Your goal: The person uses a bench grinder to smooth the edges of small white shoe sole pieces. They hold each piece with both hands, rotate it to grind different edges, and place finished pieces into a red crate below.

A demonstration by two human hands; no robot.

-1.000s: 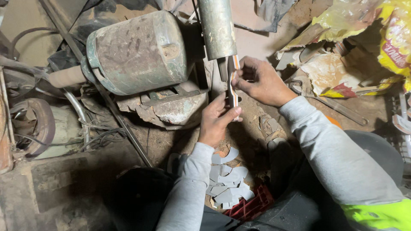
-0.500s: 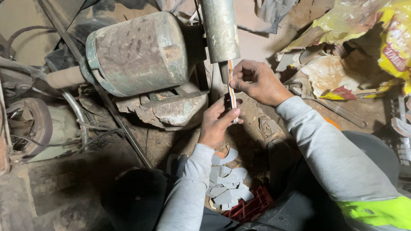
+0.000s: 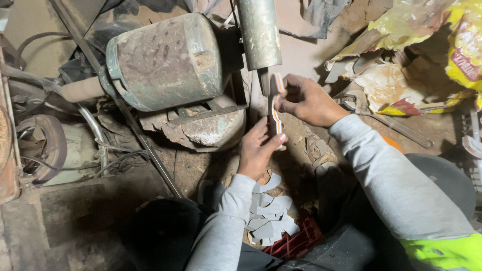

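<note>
both hands grip a thin curved strip (image 3: 274,108) at the grey roller (image 3: 259,32).
left hand (image 3: 257,150) pinches its lower end, right hand (image 3: 306,100) the top; best held steady, fingers off the roller.

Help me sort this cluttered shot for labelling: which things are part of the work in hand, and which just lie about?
In use:
left hand
right hand
thin curved strip
grey cylinder
motor
cut grey pieces in red crate

Lying about:
yellow wrappers
wrench
cables

I see a rust-flecked green motor (image 3: 165,62), grey sleeves (image 3: 396,185), pale grey cut-outs (image 3: 268,218) in a red crate (image 3: 296,243), and yellow wrappers (image 3: 464,47).
</note>
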